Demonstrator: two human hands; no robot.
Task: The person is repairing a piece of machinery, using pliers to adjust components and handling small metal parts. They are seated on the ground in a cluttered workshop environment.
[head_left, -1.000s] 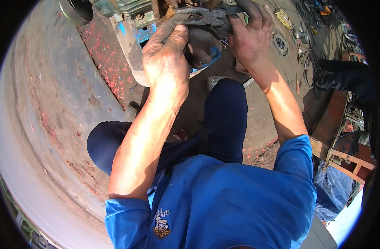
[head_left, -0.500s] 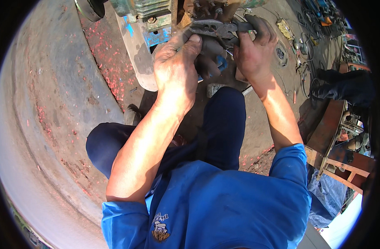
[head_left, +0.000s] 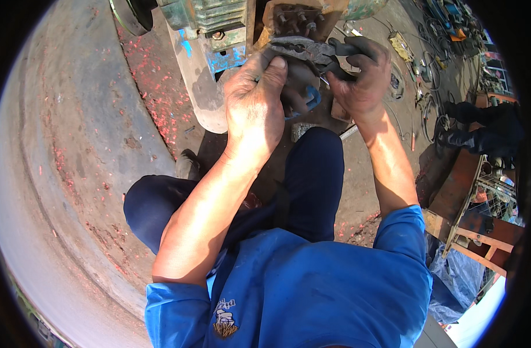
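Observation:
My right hand (head_left: 364,81) is closed on grey, dark-handled pliers (head_left: 312,53), held sideways below a rusty housing with several studs (head_left: 297,17). My left hand (head_left: 254,98) is closed, thumb raised, by the jaw end of the pliers; what it grips is hidden. A ribbed green machine casing (head_left: 216,17) with a blue bracket (head_left: 225,58) and a grey base plate (head_left: 199,98) stands just behind that hand. A dark, curved part with blue on it (head_left: 309,98) lies between my hands, mostly in shadow.
Left, a curved concrete edge (head_left: 74,145) with red flecks. Upper right, cables (head_left: 428,75), tools and a yellow item (head_left: 400,45) on the ground. At right, another person's dark-clad legs (head_left: 483,130), rusty steel frames (head_left: 457,180) and a blue tarpaulin (head_left: 451,278). My knees are below my hands.
Both hands, the pliers and the machine sit further right and lower in the picture than a second ago. More of the studded housing shows. My right hand's fingers have shifted round the handles.

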